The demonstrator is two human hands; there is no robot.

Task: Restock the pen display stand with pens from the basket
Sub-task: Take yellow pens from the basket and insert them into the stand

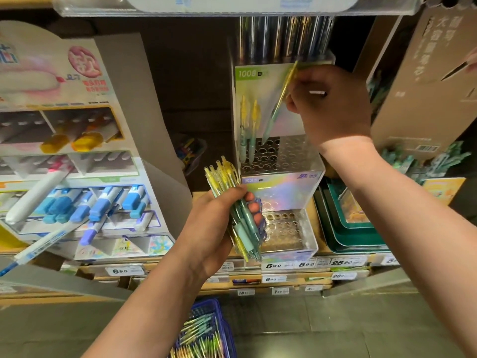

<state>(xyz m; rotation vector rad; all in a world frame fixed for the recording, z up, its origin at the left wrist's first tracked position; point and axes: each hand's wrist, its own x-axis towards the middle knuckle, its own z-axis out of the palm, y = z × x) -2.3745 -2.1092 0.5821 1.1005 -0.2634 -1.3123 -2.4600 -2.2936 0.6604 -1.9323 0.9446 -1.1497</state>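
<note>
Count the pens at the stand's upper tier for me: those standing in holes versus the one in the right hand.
Standing pens in the upper tier: 2
Held pen, pinched by the right hand, tip at the holes: 1
Total: 3
The left hand grips a bundle too packed to count.

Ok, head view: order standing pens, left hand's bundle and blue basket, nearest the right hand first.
1. Standing pens, just left of the right hand.
2. Pen bundle, lower, in the left hand.
3. Blue basket, bottom edge, farthest.

Dim shelf recess, glare on clear plastic — edges warped, slightly blurred.
</note>
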